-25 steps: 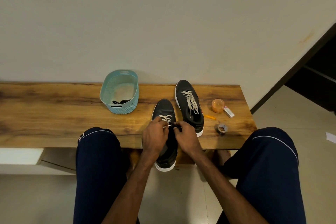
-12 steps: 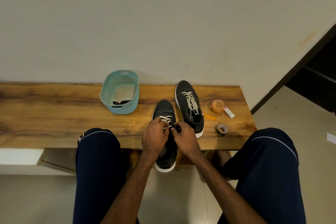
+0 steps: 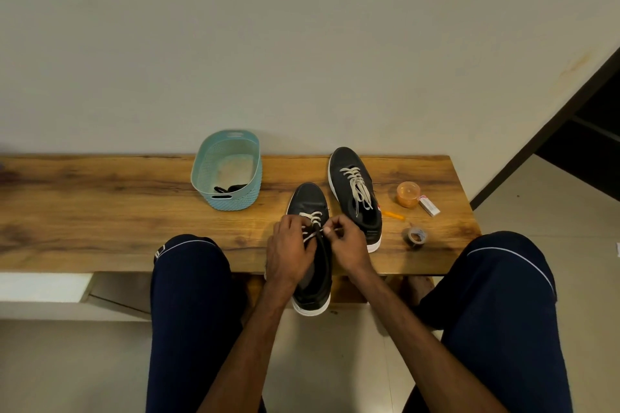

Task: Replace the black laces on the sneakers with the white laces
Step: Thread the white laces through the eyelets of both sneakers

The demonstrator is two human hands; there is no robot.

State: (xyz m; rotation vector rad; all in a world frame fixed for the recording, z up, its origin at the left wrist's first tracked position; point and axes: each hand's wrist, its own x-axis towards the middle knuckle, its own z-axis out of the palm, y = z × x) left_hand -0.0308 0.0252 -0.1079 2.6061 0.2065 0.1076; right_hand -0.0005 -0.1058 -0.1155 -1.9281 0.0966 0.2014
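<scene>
Wood-grain bench point(image 3: 100, 211), perforated basket point(image 3: 231, 203), flat white lace point(image 3: 314, 217)

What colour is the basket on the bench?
Light teal with a perforated pattern; the basket shows best in the head view, the only one.

The person wears dark navy trousers point(image 3: 188, 329), plain and matte, with a thin white line of piping point(image 3: 191, 236) curving over the left knee and a matching line point(image 3: 513, 256) sweeping across the right knee and down the outer side of that leg. A small white mark point(image 3: 160, 251) sits at the outer edge of the left knee, too small to read. The forearms point(image 3: 255, 329) are bare up to the left hand point(image 3: 292, 251) and right hand point(image 3: 349, 245), and a bare foot point(image 3: 419, 288) shows just left of the right thigh.
</scene>
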